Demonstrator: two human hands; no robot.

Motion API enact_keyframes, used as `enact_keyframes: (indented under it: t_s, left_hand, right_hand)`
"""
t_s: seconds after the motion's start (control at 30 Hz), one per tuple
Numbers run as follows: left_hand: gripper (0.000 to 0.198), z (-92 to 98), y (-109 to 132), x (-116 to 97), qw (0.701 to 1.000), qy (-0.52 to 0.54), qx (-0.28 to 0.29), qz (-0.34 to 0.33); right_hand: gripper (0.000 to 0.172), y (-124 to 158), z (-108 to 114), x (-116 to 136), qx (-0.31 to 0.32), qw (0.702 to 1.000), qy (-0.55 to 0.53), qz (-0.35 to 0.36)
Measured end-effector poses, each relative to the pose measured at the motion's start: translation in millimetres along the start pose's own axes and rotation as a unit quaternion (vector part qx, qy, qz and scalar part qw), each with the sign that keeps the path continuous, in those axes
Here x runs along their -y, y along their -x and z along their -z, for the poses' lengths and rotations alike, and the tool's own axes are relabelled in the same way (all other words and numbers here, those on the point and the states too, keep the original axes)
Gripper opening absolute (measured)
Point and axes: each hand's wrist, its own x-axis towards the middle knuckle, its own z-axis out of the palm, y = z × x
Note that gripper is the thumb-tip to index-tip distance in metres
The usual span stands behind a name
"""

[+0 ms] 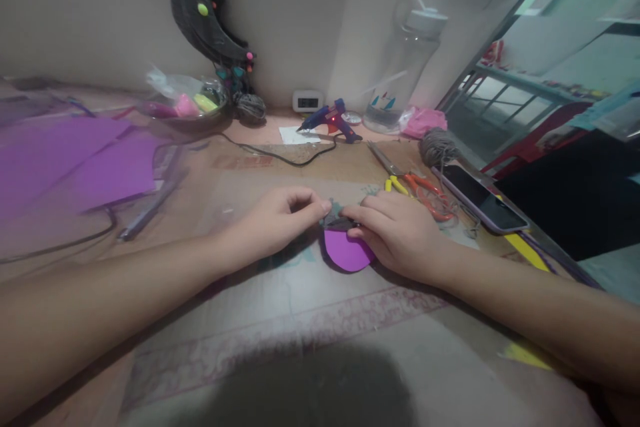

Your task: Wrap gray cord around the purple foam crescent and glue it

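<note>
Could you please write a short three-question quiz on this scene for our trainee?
1. What colour is the rounded piece by the right hand?
2. True or false: the phone lies to the left of the right hand.
3. Fill in: a small red light glows on the blue ____.

Key: 1. Purple. 2. False; the phone lies to the right of it. 3. Glue gun.
</note>
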Motion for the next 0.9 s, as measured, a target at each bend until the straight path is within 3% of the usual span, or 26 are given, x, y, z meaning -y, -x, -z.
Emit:
enact_keyframes:
  t_s: [0.43,0.9]
  left_hand:
    - [0.033,0.2,1.0,-2.3,1.0,0.013,0.014,0.022]
    - [0.031,0.7,0.6,-1.0,1.0,0.017,0.011,-0.001]
  right_hand:
    - [0.032,0.4,-2.0,-0.9,0.006,1.0,0.01,0.001]
    - [0.032,1.3,-0.1,-0.5,0.005,1.0,-0.012,-0.001]
